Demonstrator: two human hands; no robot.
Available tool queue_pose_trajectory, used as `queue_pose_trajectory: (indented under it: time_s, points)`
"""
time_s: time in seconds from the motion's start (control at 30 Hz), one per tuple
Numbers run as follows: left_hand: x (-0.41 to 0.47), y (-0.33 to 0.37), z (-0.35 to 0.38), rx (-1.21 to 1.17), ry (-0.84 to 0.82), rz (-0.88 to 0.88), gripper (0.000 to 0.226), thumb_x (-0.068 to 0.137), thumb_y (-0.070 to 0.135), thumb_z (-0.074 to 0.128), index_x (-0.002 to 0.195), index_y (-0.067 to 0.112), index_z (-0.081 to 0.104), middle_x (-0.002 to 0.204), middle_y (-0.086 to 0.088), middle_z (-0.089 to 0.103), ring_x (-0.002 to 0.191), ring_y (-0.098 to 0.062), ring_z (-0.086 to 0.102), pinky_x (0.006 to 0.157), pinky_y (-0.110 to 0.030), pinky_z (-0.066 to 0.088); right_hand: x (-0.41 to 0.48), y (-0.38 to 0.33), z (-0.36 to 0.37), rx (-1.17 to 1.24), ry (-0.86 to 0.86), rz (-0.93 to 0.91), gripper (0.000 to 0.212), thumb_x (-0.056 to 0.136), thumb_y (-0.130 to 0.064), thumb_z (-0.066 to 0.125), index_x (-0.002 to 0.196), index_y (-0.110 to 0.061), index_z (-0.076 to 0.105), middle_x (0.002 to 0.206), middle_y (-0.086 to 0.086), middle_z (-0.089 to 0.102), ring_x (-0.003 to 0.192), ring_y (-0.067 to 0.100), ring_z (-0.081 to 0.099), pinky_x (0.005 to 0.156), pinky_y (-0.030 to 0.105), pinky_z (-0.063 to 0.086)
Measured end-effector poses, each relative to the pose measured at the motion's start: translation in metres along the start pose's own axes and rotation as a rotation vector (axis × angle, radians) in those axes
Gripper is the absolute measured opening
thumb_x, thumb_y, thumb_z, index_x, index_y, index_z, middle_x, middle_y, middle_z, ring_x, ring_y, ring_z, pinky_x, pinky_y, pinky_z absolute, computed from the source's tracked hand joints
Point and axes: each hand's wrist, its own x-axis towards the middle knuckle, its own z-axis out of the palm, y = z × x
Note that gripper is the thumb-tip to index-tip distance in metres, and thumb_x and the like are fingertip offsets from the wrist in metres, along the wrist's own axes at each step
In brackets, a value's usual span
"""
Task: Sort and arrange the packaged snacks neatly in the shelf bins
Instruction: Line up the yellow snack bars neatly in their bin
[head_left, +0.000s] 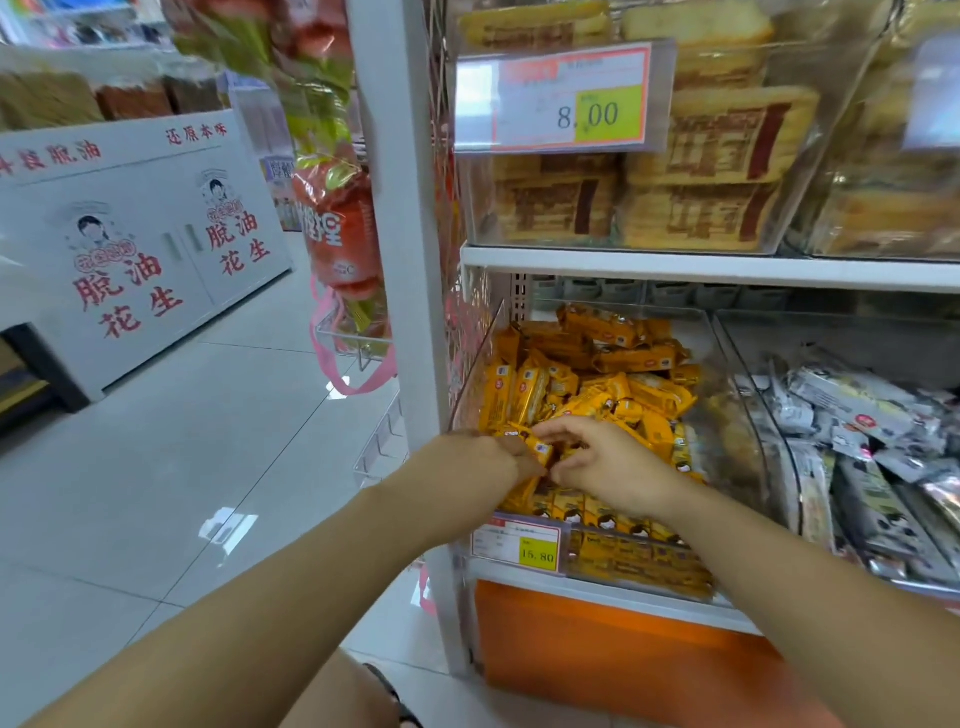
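**Two hands at the bin of yellow packets**

A shop aisle with a pale tiled floor runs beside a white metal shelf unit. On its lower shelf stands a clear plastic bin heaped with yellow snack packets. Some stand in a row along the front and the rest lie jumbled behind.

Both arms reach into the front left corner of this bin. The left hand has its fingers curled round a small yellow packet just above the heap. The right hand is close beside it, fingers bent and forefinger stretched toward the same packet. Whether it grips anything cannot be told.

A white price tag with a yellow patch is fixed to the bin's front, above an orange base panel. The neighbouring bin to the right holds silver-grey packets. On the shelf above, tan biscuit packs are stacked behind a larger price label. Orange-red bags hang at the unit's end. Across the aisle stands a white display stand with red characters.
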Motion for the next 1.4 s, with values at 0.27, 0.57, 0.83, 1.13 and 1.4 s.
queue_pose_trajectory:
  time_s: [0.27, 0.57, 0.83, 1.13, 1.4]
  points:
    - [-0.004, -0.004, 0.004, 0.009, 0.036, -0.035, 0.057, 0.094, -0.002, 0.04, 0.143, 0.025, 0.033, 0.127, -0.003, 0.053, 0.107, -0.024, 0.058, 0.078, -0.034, 0.047, 0.015, -0.01, 0.01, -0.203, 0.093, -0.035, 0.03, 0.095, -0.032, 0.053, 0.12, -0.016, 0.058, 0.101, -0.005, 0.045, 0.071, -0.001, 0.042, 0.055, 0.01, 0.031]
    - [-0.015, -0.004, 0.002, 0.208, 0.116, 0.027, 0.05, 0.093, 0.004, 0.045, 0.139, 0.025, 0.039, 0.102, -0.003, 0.065, 0.09, -0.03, 0.063, 0.074, -0.032, 0.047, 0.017, -0.015, 0.009, 0.275, 0.188, 0.183, 0.021, 0.078, -0.004, 0.071, 0.087, -0.016, 0.057, 0.087, 0.004, 0.052, 0.083, 0.018, 0.057, 0.082, 0.038, 0.055]
    - [-0.014, -0.008, 0.015, 0.13, 0.17, 0.075, 0.052, 0.087, 0.002, 0.055, 0.134, 0.024, 0.049, 0.112, -0.004, 0.064, 0.094, -0.031, 0.063, 0.083, -0.036, 0.05, 0.012, -0.013, 0.008, 0.097, 0.091, 0.122, 0.043, 0.085, -0.009, 0.068, 0.126, -0.013, 0.054, 0.109, 0.003, 0.049, 0.067, 0.015, 0.062, 0.061, 0.02, 0.055]
    - [-0.003, -0.006, 0.021, -0.22, 0.052, -0.044, 0.039, 0.1, 0.015, 0.043, 0.133, 0.033, 0.051, 0.139, 0.005, 0.046, 0.118, -0.016, 0.053, 0.095, -0.037, 0.048, 0.028, 0.015, -0.026, -0.483, 0.144, 0.013, 0.054, 0.092, 0.001, 0.048, 0.138, -0.029, 0.044, 0.148, 0.003, 0.029, 0.125, 0.022, 0.046, 0.096, 0.031, 0.046]
    - [-0.002, -0.002, 0.014, -0.321, 0.009, -0.096, 0.033, 0.1, 0.018, 0.042, 0.127, 0.029, 0.058, 0.134, 0.003, 0.049, 0.114, -0.016, 0.054, 0.095, -0.037, 0.047, 0.034, 0.016, -0.025, -0.456, 0.219, -0.06, 0.046, 0.083, 0.006, 0.055, 0.123, -0.018, 0.053, 0.142, 0.003, 0.035, 0.128, 0.021, 0.04, 0.098, 0.022, 0.035]
